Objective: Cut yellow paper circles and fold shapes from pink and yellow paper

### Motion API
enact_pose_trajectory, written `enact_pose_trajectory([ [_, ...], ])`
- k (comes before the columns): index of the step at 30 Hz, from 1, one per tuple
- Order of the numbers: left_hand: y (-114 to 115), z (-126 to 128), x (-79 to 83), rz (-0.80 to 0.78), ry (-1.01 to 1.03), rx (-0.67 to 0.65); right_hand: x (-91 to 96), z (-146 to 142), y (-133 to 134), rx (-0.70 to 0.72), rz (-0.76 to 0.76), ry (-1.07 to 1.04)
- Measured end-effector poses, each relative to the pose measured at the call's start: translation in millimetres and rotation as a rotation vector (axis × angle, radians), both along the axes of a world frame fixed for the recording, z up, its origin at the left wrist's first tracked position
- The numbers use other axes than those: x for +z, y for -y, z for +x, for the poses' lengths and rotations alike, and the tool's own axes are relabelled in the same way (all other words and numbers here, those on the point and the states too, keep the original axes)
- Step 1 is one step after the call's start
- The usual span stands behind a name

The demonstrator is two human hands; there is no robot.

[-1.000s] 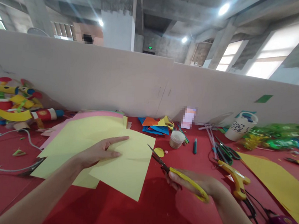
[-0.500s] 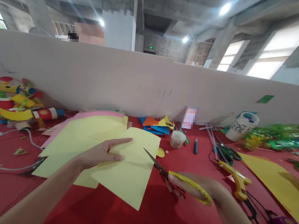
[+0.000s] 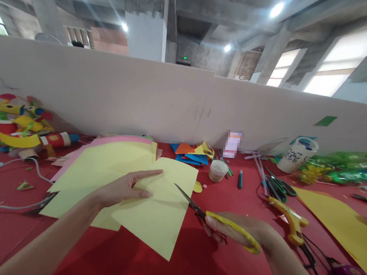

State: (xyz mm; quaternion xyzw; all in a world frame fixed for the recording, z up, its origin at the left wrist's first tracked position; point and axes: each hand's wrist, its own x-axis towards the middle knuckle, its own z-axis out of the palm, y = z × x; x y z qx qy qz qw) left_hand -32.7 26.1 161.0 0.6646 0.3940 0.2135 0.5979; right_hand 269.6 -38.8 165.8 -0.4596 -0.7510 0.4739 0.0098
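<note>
My left hand (image 3: pixel 120 187) rests on a pale yellow paper sheet (image 3: pixel 161 220), index finger and thumb stretched apart; its other fingers are mostly hidden. This sheet overlaps a stack of yellow paper (image 3: pixel 81 180) with pink paper (image 3: pixel 120 138) along its back edge. In my right hand (image 3: pixel 236 226) is a pair of scissors (image 3: pixel 197 208) with a yellow-and-red handle. The dark blades point up and left, overlapping the sheet's right edge in view. Whether they touch the paper I cannot tell.
Behind the sheet are coloured scraps (image 3: pixel 191 155) and a small white tub (image 3: pixel 218 170). Green-handled scissors (image 3: pixel 278 187), a yellow glue gun (image 3: pixel 291 220) with a cord and orange-yellow paper (image 3: pixel 338 226) lie to the right. Paper-craft figures (image 3: pixel 16 124) stand left. A white partition (image 3: pixel 142 96) runs behind.
The scissors and the front sheet have shifted very slightly; my left hand looks unmoved. At the far right edge, a yellow-handled object shows where a green one was.
</note>
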Motion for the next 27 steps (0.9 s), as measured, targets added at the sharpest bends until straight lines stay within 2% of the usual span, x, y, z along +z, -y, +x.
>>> enact_pose_trajectory([
  [7, -0.2, -0.3, -0.6, -0.008, -0.002, 0.004, 4.5, -2.4, 3.1, -0.039, -0.014, -0.002],
  [12, -0.1, -0.7, -0.6, 0.016, -0.007, 0.016, 1.2, -3.3, -0.5, 0.005, -0.011, 0.057],
  [17, 0.5, -1.5, 1.3, 0.010, -0.010, 0.018, -3.1, -1.8, -3.1, 0.075, 0.037, 0.029],
  [23, 0.5, -3.0, 2.8, 0.004, -0.046, 0.025, -6.4, -1.0, -2.4, -0.033, 0.008, 0.009],
  [27, 0.2, -3.7, 2.1, 0.002, -0.040, 0.027, -8.5, -0.3, -2.4, -0.055, 0.009, -0.004],
])
